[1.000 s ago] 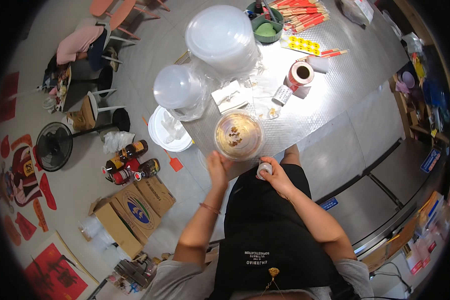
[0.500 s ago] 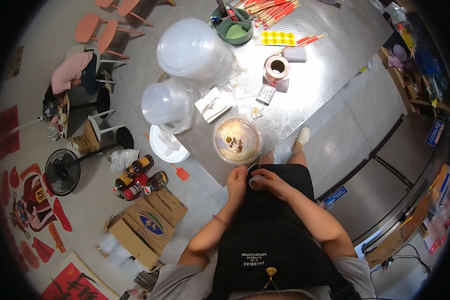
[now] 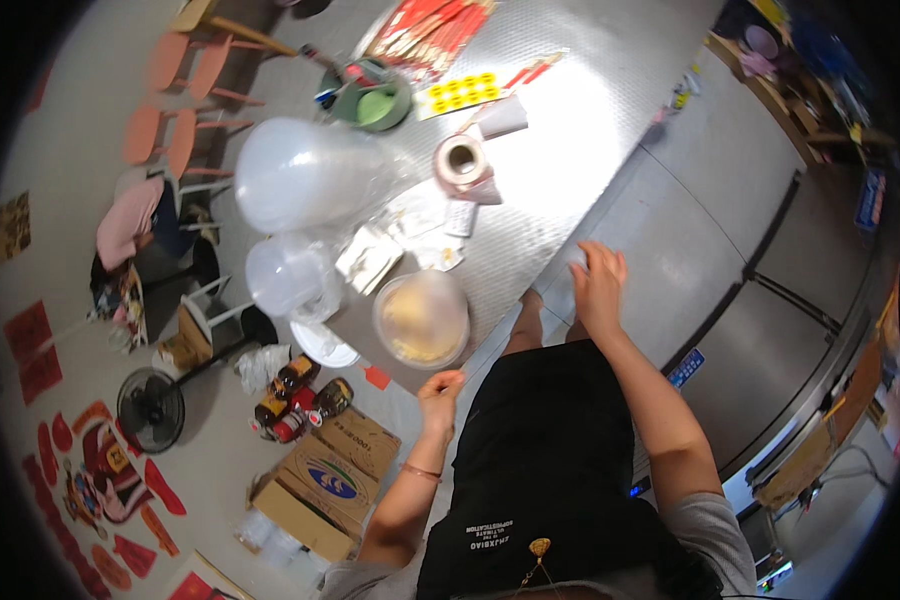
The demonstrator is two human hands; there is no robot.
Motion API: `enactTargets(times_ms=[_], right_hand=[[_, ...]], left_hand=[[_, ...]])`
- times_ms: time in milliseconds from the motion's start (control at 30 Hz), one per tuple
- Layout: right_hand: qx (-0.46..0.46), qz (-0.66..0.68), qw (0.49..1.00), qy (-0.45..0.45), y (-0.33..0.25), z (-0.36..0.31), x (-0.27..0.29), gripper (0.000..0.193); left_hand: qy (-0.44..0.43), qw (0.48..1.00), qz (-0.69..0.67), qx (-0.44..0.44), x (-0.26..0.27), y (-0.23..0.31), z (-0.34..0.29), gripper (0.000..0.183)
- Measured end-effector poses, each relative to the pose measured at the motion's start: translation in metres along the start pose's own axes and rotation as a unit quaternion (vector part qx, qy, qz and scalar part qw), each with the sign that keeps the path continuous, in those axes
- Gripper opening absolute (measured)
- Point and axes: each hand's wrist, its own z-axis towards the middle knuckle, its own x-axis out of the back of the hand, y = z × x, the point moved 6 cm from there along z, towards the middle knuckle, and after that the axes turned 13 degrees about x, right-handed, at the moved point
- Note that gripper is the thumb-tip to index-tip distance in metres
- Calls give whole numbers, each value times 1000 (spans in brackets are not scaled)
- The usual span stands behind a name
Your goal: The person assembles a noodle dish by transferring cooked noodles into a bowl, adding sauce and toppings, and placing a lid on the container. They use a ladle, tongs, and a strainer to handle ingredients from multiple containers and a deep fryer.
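Observation:
My left hand is closed in a pinch just off the near table corner, beside a round clear plastic food container. What its fingertips hold is too small to make out. The container stands on the metal table, with yellowish food showing through its blurred, shiny top. Out to the right, past the table edge, my right hand has its fingers curled round a small translucent roll, which looks like clear tape. Whether a strip runs between my hands cannot be seen.
On the metal table are stacked plastic tubs, smaller tubs, white paper packets, a label roll, yellow stickers and wrapped chopsticks. Bottles, a carton and a fan stand left; a person sits beyond.
My hands have drawn apart: the right has swung up and out to the right with the roll, the left slightly left and down. The view has shifted, moving the table leftward.

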Motion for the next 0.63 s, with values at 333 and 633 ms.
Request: enactTargets(times_ms=[333,633], right_hand=[[-315,398,843,178,158,28,-41,30],[-538,396,728,-157,297,71,-205,34]], left_hand=[[-89,882,-441,137,26,15,9,13],[-32,939,-343,9,41,7,21,11]])
